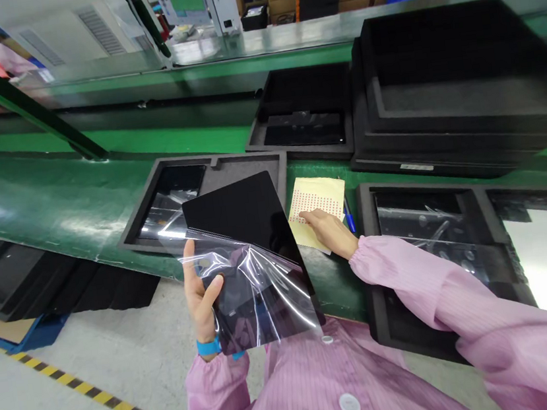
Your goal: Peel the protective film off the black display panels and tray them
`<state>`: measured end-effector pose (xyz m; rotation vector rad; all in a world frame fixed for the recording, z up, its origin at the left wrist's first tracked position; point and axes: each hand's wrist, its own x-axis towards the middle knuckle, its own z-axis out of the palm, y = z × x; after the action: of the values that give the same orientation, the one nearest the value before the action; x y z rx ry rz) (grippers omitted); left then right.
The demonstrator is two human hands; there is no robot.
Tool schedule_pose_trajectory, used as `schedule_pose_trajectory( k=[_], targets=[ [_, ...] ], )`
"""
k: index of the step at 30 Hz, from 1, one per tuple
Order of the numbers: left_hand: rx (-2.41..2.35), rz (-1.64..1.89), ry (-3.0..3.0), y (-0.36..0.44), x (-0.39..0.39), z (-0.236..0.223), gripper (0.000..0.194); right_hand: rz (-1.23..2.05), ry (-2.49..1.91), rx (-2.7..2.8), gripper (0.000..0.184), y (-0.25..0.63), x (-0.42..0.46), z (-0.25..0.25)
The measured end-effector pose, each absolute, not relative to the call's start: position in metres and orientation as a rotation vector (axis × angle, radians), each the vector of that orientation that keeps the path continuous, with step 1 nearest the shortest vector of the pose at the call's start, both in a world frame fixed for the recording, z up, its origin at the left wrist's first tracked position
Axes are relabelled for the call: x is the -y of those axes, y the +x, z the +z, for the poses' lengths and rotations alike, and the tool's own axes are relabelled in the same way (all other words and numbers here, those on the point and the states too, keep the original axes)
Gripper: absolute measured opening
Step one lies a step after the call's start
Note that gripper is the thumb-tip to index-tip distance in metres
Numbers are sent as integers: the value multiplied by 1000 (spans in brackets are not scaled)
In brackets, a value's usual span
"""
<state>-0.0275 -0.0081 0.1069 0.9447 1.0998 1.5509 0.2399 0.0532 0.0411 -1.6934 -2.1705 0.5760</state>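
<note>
My left hand [202, 297] grips a flat black glass screen panel [245, 215] by its left edge, thumb over the front. Clear plastic film [264, 292] lies loosely across the panel's lower part, wrinkled and reflecting light. My right hand [329, 231] rests over a pale yellow sheet [324, 189] printed with rows of small red dots. Its fingertips are drawn together at the dots; anything between them is too small to make out. Just right of the sheet lies a blue pen [349, 214].
Behind the panel is a foam tray [248, 165] with a film-covered screen in it. Another tray [266, 143] lies farther back. At right are a large stack of black trays [445, 137] and a tray [376, 272] holding screen parts. A green post [36, 104] slants up at left.
</note>
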Motion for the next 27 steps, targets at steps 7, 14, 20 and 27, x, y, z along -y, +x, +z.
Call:
schedule_pose_trajectory(
  k=[7, 14, 20, 27],
  targets=[
    [-1078, 1528, 930, -26, 9, 107, 74, 663, -1641, 2031, 24, 240, -60, 33],
    [-1070, 1507, 923, -24, 13, 114, 77, 877, -1451, 1795, 26, 247, -68, 36],
    [-1083, 1482, 885, -15, 20, 125, 75, 957, -1143, 1534, 39, 266, -61, 129],
    [-1000, 1464, 935, -8, 26, 121, 75, 830, -974, 1501, 26, 252, -25, 226]
  ],
)
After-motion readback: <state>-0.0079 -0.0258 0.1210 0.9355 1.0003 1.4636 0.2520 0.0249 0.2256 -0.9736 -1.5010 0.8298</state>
